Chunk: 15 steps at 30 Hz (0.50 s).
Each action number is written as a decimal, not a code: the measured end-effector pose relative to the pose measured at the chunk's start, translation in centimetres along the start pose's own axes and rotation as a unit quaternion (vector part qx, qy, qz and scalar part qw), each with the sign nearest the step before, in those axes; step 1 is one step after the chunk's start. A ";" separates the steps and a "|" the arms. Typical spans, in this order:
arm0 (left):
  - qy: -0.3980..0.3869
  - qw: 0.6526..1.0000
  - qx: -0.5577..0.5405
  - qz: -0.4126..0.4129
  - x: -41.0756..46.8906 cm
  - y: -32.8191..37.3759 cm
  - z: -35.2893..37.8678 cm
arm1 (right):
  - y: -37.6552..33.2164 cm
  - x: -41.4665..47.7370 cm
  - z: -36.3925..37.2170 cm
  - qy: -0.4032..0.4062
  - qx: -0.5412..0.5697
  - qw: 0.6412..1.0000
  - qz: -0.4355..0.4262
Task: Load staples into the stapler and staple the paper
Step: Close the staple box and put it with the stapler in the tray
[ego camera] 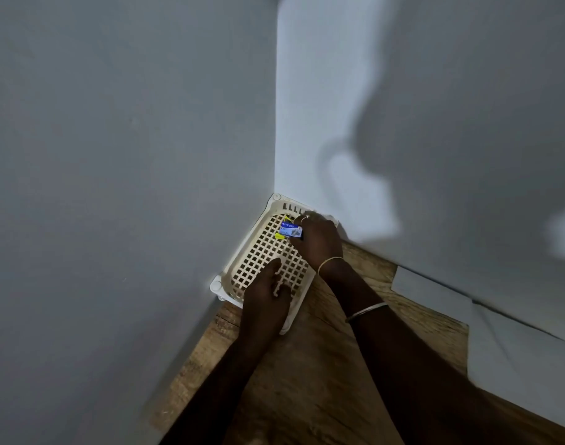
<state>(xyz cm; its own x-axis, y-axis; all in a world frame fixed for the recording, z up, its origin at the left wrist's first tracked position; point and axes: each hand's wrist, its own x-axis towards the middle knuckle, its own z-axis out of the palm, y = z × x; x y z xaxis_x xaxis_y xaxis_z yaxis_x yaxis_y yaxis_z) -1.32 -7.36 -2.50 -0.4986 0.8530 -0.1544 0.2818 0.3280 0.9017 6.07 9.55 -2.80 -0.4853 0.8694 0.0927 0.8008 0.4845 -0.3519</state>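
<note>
A cream lattice basket (261, 252) sits on the wooden table, pushed into the corner of two walls. Inside it, at the far end, my right hand (318, 240) is closed on a small blue staple box (290, 230); something yellow (282, 236) shows just under and behind the box. My left hand (265, 303) rests on the basket's near rim, fingers curled over the edge. White paper (515, 354) lies on the table at the right. No stapler can be made out.
Grey walls close in the table on the left and at the back. The wooden tabletop (306, 380) stretches toward me between my forearms. My shadow falls across the right wall.
</note>
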 end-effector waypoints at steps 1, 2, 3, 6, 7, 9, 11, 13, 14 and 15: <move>-0.001 1.000 0.005 -0.001 0.1 0.1 0.1 | 0.0 0.2 0.1 0.002 -0.010 1.000 -0.003; -0.001 1.000 0.008 -0.001 0.1 0.2 0.0 | -0.1 0.3 0.2 0.005 -0.019 1.000 -0.004; -0.002 1.000 0.009 0.000 0.2 0.2 0.0 | -0.1 0.5 0.2 0.006 -0.024 1.000 -0.003; -0.004 1.000 0.012 0.002 0.4 0.4 0.2 | -0.1 1.2 0.4 0.002 -0.024 1.000 0.002; -0.004 1.000 0.014 0.003 0.5 0.4 0.2 | -0.1 1.3 0.3 -0.005 -0.022 1.000 0.005; -0.007 1.000 0.014 0.002 0.6 0.5 0.3 | -0.1 1.4 0.2 -0.017 -0.022 1.000 0.009; -0.009 1.000 0.012 -0.004 0.6 0.6 0.4 | 0.0 1.3 0.0 -0.018 -0.015 1.000 0.011; -0.005 1.000 0.009 -0.006 0.7 0.6 0.3 | 0.0 1.0 -0.4 -0.014 -0.014 1.000 0.011; -0.002 1.000 0.008 -0.003 0.8 0.5 0.3 | -0.1 0.7 -0.6 -0.011 -0.016 1.000 0.011; 0.002 1.000 0.006 -0.003 0.9 0.4 0.3 | -0.2 0.3 -0.9 -0.007 -0.013 1.000 0.011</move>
<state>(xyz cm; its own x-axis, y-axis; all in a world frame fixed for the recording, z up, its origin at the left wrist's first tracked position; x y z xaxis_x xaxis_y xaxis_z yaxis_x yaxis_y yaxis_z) -1.45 -6.33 -2.39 -0.5033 0.8497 -0.1576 0.2893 0.3374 0.8958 6.11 9.81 -1.92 -0.4729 0.8782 0.0718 0.8199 0.4685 -0.3291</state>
